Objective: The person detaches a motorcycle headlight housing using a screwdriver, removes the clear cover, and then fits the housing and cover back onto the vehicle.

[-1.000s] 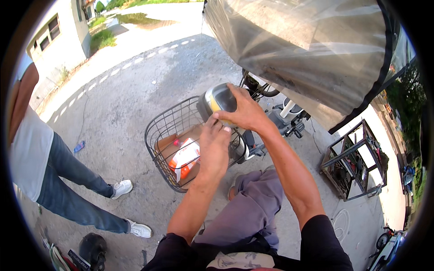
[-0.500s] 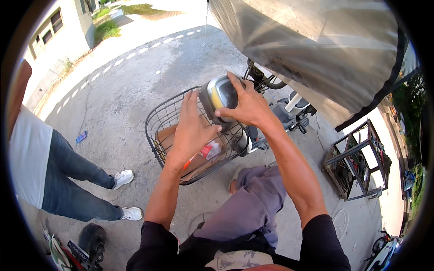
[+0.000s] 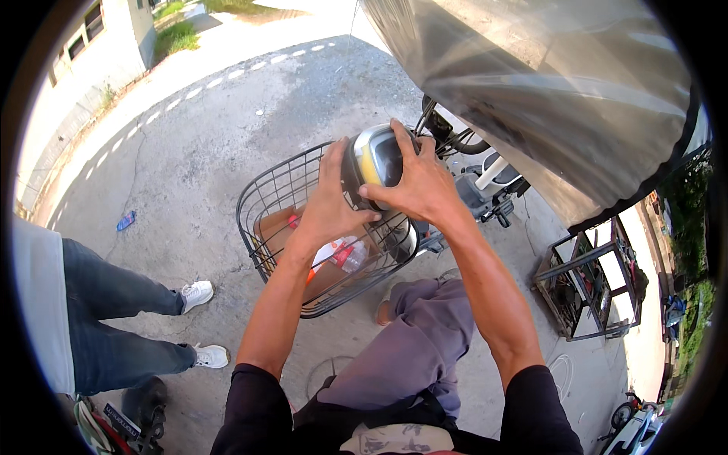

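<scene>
A rounded headlight point(image 3: 379, 163), with a dark glossy face, silver rim and yellow patch, sits at the right end of a black wire basket point(image 3: 254, 186). My right hand point(image 3: 421, 182) spans it, thumb on the near face and fingers over the far edge. My left hand point(image 3: 330, 201) cups its left side, fingers along the dark shell and thumb below. The left palm hides part of the basket. Inside the basket lie an open cardboard box point(image 3: 274, 227) and a clear plastic bottle with a red label point(image 3: 350, 256).
A grey electric bike point(image 3: 478, 193) stands behind the basket under a large translucent cover point(image 3: 531, 98). To the left is a person in jeans point(image 3: 121, 280). A metal-framed crate point(image 3: 584, 277) stands at right, near a coiled white cable point(image 3: 561, 371).
My left hand has closed in on the headlight's left side. The right hand stays on it with only a slight shift. More of the box's contents shows.
</scene>
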### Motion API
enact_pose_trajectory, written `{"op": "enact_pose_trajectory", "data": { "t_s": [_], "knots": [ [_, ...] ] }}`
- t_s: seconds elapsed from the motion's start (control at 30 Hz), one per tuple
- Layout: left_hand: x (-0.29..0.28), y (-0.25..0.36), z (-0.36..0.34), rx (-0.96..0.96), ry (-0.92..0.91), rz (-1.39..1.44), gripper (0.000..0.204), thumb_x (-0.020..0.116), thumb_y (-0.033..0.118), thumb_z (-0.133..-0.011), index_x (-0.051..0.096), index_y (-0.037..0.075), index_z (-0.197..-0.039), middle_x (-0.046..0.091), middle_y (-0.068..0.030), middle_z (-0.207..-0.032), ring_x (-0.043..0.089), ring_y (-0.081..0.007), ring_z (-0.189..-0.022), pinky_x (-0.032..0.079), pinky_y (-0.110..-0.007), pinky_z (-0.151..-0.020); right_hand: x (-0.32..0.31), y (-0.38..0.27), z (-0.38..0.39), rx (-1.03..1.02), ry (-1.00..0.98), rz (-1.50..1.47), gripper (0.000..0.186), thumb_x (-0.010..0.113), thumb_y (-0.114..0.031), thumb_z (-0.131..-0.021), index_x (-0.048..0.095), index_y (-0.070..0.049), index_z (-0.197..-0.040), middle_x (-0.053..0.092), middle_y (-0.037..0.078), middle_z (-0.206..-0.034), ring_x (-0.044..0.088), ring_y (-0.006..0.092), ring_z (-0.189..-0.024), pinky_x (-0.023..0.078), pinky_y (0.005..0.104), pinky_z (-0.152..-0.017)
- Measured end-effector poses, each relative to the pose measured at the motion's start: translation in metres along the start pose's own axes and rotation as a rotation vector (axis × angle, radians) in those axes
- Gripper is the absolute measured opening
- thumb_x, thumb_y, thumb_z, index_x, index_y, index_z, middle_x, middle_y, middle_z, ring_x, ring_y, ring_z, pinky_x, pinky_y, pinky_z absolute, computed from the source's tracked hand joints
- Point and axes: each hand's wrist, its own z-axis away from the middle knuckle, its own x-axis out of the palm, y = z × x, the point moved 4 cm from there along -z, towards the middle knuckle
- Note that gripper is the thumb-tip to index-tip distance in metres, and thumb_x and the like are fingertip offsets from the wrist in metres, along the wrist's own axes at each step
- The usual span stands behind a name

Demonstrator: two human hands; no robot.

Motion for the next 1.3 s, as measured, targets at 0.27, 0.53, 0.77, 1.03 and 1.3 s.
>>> {"op": "enact_pose_trajectory", "data": {
  "t_s": [0.27,0.53,0.77,1.03,1.3],
  "knots": [
    [-0.001,0.001,-0.001,-0.018,0.02,-0.042,0.14,0.101,0.02,-0.06,0.017,0.007,-0.171,0.025,-0.0259,-0.172,0.034,-0.0458,-0.159,0.05,-0.05,-0.12,0.007,0.002,0.009,0.013,0.075,-0.03,0.132,0.09,-0.065,-0.069,0.025,-0.021,-0.175,0.041,0.037,-0.157,0.062,0.0573,-0.131,0.056,0.0564,-0.107],
    [0.0,-0.003,-0.001,0.003,0.033,-0.008,0.141,0.103,0.02,-0.06,0.018,0.008,-0.172,0.026,-0.0266,-0.172,0.035,-0.0454,-0.158,0.051,-0.049,-0.119,0.003,0.002,0.003,-0.026,0.053,-0.07,0.13,0.093,-0.063,-0.068,0.032,-0.019,-0.174,0.042,0.037,-0.155,0.056,0.0567,-0.138,0.054,0.0606,-0.106],
    [-0.002,-0.017,0.001,-0.045,-0.023,0.218,0.131,0.097,0.023,-0.07,0.018,0.009,-0.173,0.028,-0.0248,-0.172,0.038,-0.0429,-0.157,0.05,-0.05,-0.117,0.0,-0.002,-0.001,-0.065,0.004,-0.01,0.133,0.093,-0.069,-0.065,0.032,-0.021,-0.174,0.041,0.038,-0.157,0.052,0.0565,-0.143,0.051,0.0629,-0.109],
    [-0.003,-0.01,-0.004,-0.184,-0.024,0.447,0.103,0.071,0.056,-0.094,0.023,0.009,-0.172,0.038,-0.0295,-0.163,0.047,-0.0413,-0.147,0.046,-0.05,-0.117,0.015,0.006,-0.002,-0.132,0.138,-0.062,0.13,0.092,-0.069,-0.068,0.035,-0.017,-0.173,0.04,0.036,-0.158,0.05,0.0549,-0.143,0.047,0.0613,-0.115],
    [0.009,0.001,-0.022,-0.126,0.154,0.174,0.077,0.063,0.046,-0.105,0.036,0.003,-0.164,0.041,-0.031,-0.151,0.043,-0.0463,-0.145,0.034,-0.05,-0.124,0.021,0.015,0.002,-0.134,0.224,-0.148,0.135,0.096,-0.063,-0.066,0.034,0.009,-0.164,0.041,0.03,-0.161,0.046,0.0513,-0.147,0.042,0.0603,-0.119]
  ]
}}
